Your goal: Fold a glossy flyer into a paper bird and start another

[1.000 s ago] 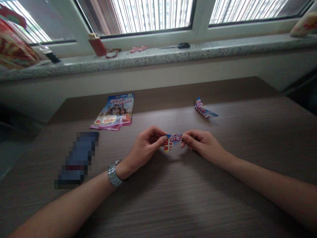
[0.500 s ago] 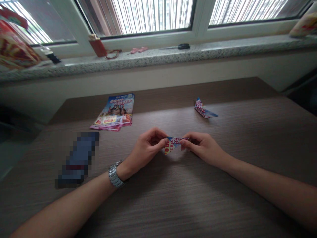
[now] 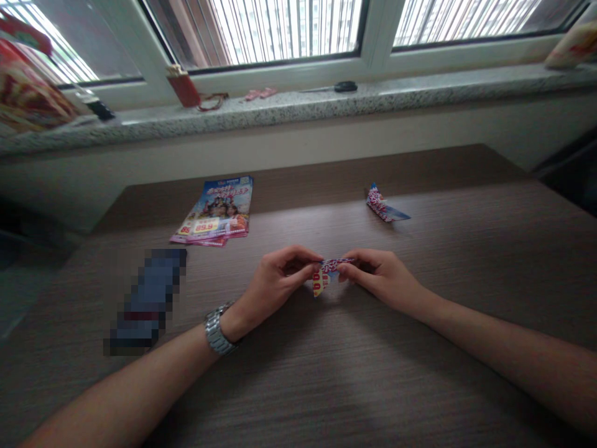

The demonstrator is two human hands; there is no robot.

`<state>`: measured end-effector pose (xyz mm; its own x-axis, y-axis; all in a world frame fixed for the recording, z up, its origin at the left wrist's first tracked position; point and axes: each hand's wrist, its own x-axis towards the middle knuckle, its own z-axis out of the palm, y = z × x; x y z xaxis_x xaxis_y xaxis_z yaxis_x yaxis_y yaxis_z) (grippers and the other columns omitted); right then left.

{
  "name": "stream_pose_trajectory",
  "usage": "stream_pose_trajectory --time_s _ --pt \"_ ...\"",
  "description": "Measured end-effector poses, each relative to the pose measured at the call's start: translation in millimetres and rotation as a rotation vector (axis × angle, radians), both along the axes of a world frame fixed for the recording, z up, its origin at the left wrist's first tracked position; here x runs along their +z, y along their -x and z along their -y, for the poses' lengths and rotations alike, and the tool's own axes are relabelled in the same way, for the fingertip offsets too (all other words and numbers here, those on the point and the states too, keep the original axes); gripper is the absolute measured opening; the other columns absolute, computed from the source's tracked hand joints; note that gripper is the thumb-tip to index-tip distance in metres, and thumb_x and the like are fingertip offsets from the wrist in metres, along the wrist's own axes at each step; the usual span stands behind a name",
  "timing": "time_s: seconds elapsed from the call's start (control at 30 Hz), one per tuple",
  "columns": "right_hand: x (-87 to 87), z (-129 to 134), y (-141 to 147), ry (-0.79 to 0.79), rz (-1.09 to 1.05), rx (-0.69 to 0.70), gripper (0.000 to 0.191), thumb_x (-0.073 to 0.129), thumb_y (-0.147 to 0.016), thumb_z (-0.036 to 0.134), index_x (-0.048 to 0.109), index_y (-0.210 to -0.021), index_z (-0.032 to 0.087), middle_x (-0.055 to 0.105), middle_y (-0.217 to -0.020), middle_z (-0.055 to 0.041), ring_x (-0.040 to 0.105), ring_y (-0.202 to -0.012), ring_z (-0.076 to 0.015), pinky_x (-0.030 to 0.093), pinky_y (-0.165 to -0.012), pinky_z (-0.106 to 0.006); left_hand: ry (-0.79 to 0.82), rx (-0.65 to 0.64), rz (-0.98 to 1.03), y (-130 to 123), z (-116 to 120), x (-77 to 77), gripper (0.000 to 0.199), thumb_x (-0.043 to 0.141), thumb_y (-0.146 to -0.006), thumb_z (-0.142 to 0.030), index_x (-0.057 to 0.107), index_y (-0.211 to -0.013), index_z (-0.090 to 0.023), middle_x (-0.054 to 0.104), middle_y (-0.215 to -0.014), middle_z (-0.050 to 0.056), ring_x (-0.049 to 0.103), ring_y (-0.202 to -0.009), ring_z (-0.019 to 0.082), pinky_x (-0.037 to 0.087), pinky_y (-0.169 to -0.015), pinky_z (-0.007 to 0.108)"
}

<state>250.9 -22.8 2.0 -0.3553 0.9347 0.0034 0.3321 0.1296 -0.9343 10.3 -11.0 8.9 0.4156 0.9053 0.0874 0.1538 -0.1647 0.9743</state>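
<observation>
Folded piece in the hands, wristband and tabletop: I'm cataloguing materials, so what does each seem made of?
Folded piece: probably printed paper, from its thin edges and colourful lettering; its finish is hard to tell.
Wristband: likely polished metal, given its silvery links and highlights.
Tabletop: wood or wood-look laminate, perhaps satin; the streaky brown grain and soft sheen fit either.

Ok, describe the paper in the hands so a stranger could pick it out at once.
Look at the brown table in front of the window. Near its middle, the left hand and the right hand pinch a small folded paper between them. Unlike the folded piece lying farther back, it is held and shows a yellow patch with red print.
</observation>
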Motion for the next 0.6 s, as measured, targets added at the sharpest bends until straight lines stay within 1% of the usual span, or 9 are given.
stream_pose_trajectory --time_s 0.1,0.2,0.27,0.33,0.4,0.6 --pt "-1.4 -0.7 0.8 0.015 -0.005 -0.011 0.028 0.066 -0.093 0.046 0.075 -0.095 0.019 0.075 -0.082 -0.0034 0.066 -0.072 -0.0175 0.047 -0.064 -0.028 0.001 0.022 -0.006 -0.6 0.2 0.9 0.019 0.074 -0.09 -0.032 0.074 -0.101 -0.016 0.077 -0.092 0.005 0.073 -0.082 0.015 0.06 -0.074 0.023" --pt "-0.6 -0.8 1.7 0.031 -0.025 0.006 0.027 0.068 -0.091 0.046 0.075 -0.091 0.02 0.076 -0.082 -0.0028 0.066 -0.072 -0.0176 0.047 -0.064 -0.028 -0.005 0.053 0.004 -1.0 0.5 0.5 0.021 0.076 -0.089 -0.033 0.073 -0.101 -0.016 0.076 -0.093 0.006 0.073 -0.081 0.015 0.06 -0.074 0.024" --pt "1.0 -0.5 2.2 0.015 -0.018 0.036 0.026 0.068 -0.092 0.045 0.075 -0.086 0.02 0.076 -0.082 -0.0026 0.066 -0.074 -0.0179 0.047 -0.067 -0.029 -0.009 0.057 0.01 -0.8 0.6 -0.8 0.022 0.076 -0.089 -0.034 0.073 -0.102 -0.016 0.076 -0.093 0.006 0.072 -0.081 0.014 0.06 -0.073 0.023" --pt "2.7 -0.4 2.5 -0.009 -0.015 0.059 0.028 0.065 -0.095 0.043 0.074 -0.081 0.02 0.076 -0.084 -0.0029 0.067 -0.078 -0.0185 0.048 -0.073 -0.03 -0.005 0.045 0.012 -0.4 0.5 -2.4 0.023 0.076 -0.09 -0.034 0.073 -0.102 -0.016 0.076 -0.094 0.006 0.072 -0.081 0.014 0.06 -0.073 0.023" --pt "3.5 -0.5 2.5 -0.017 -0.017 0.07 0.029 0.062 -0.096 0.041 0.074 -0.079 0.02 0.076 -0.085 -0.0031 0.067 -0.081 -0.0187 0.048 -0.076 -0.03 0.01 0.032 0.015 -0.1 0.5 -3.6 0.023 0.075 -0.09 -0.034 0.072 -0.102 -0.015 0.075 -0.095 0.006 0.072 -0.082 0.014 0.06 -0.074 0.023" --pt "1.6 -1.5 0.3 -0.029 0.012 0.079 0.032 0.061 -0.097 0.042 0.071 -0.076 0.019 0.072 -0.077 -0.0024 0.062 -0.073 -0.0169 0.044 -0.069 -0.029 0.039 0.004 0.041 -0.8 0.6 -4.3 0.02 0.076 -0.09 -0.031 0.071 -0.1 -0.015 0.075 -0.093 0.005 0.071 -0.083 0.013 0.059 -0.075 0.022"
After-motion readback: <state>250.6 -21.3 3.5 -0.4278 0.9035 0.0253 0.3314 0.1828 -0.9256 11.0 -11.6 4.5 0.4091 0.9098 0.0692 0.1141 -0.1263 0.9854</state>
